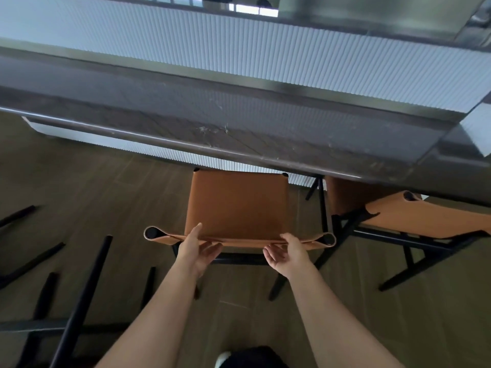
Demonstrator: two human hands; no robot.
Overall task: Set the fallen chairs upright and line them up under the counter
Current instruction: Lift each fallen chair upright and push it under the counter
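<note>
The left hand (198, 248) and right hand (289, 254) grip the backrest (239, 239) of an upright tan leather chair with black metal frame (236, 205), fingers (212, 249) curled beneath. Beyond the fingers runs a dark glossy counter (239, 134); rightward, a second tan leather chair (425, 219); leftward, fallen black metal chair legs (82, 301).

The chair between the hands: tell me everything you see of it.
The tan chair stands upright, its seat's far edge meeting the counter edge. Seat and backrest look like tan leather, the backrest looped round black posts at both ends; the legs are thin, black. The left hand and right hand each pinch the backrest's top edge, thumbs on the seat side.
</note>
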